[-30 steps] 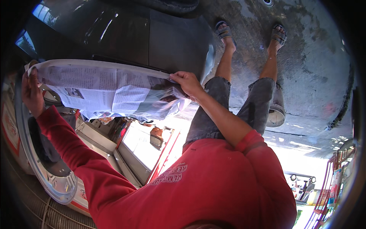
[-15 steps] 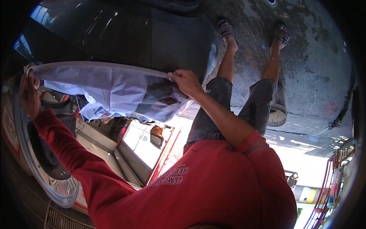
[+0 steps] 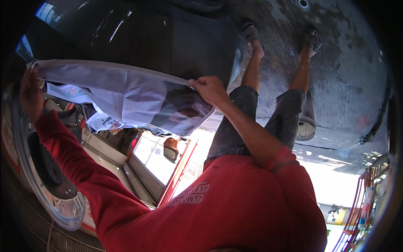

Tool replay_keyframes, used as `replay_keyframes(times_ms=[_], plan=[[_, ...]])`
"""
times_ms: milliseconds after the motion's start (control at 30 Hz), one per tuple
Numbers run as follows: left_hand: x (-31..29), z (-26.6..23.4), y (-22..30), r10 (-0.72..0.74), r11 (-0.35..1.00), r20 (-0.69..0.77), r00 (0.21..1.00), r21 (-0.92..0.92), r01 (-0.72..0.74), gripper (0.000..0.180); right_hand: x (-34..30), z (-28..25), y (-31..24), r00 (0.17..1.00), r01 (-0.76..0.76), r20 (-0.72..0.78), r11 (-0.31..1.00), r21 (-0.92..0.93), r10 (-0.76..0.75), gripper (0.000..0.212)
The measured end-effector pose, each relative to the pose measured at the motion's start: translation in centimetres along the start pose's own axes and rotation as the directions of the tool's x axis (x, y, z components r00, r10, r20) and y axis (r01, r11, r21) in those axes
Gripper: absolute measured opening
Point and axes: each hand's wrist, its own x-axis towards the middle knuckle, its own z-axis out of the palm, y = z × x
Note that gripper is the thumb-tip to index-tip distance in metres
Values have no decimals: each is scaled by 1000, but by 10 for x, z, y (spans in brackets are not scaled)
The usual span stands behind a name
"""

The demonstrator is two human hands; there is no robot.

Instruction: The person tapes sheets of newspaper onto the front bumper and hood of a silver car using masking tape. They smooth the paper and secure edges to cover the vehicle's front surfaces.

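Note:
A large newspaper sheet (image 3: 126, 98) is stretched wide in front of me, held along its top edge and hanging loosely. My left hand (image 3: 30, 90), in a red sleeve, grips its left corner. My right hand (image 3: 210, 89), with the forearm bare, pinches its right corner. The paper hangs over a dark glossy car body (image 3: 138, 33). My red shirt (image 3: 235, 210) fills the lower middle, and my legs in grey shorts and sandals (image 3: 252, 31) stand on the concrete.
A round metal container (image 3: 306, 124) stands by my right leg on the stained concrete floor (image 3: 348, 71). A silver circular rim (image 3: 63, 210) curves along the left. A bright area with red frames (image 3: 184, 155) lies below the paper, and colourful goods (image 3: 361, 201) hang at the lower right.
The sheet has swung and sagged. Less of the white printed lower page shows at the left. Both hands keep their grip and have shifted only slightly.

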Motion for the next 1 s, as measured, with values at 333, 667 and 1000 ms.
replay_keyframes(times_ms=[333,667,1000], plan=[[-16,4,-33,195,979,-34,980,-56,-197,32,-1,-19,-6,997,-75,0,972,-222,77,57],[-19,11,8,148,975,-96,984,-153,-162,34,-18,36,-62,525,785,144,412,-462,-839,73],[-12,34,-30,278,961,-86,957,25,-277,32,-19,80,-73,526,771,77,437,-463,-847,88]])
